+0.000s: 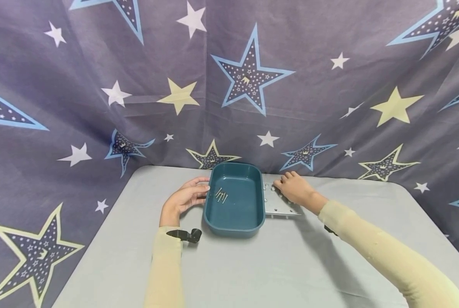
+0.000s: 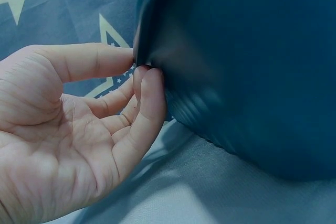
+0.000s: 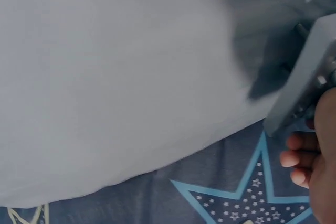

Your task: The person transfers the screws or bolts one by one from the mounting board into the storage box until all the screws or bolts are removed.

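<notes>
A deep teal plastic tray (image 1: 235, 220) sits on the table with several thin brass-coloured screws (image 1: 222, 196) inside, toward its left side. My left hand (image 1: 185, 197) holds the tray's left wall between thumb and fingers; the left wrist view shows the fingertips at the rim up close. Right of the tray is a silver metal plate (image 1: 273, 205) with several bolts (image 1: 273, 188) standing through it. Bent over the plate's far right part is my right hand (image 1: 295, 188). Whether its fingers pinch a bolt is hidden; the right wrist view shows only some fingertips beside the plate.
A light grey cloth covers the table (image 1: 233, 269). Behind it hangs a dark curtain (image 1: 229, 124) with stars, close to the far ends of the tray and plate. Bolt ends stick out beneath the plate, which appears raised off the cloth.
</notes>
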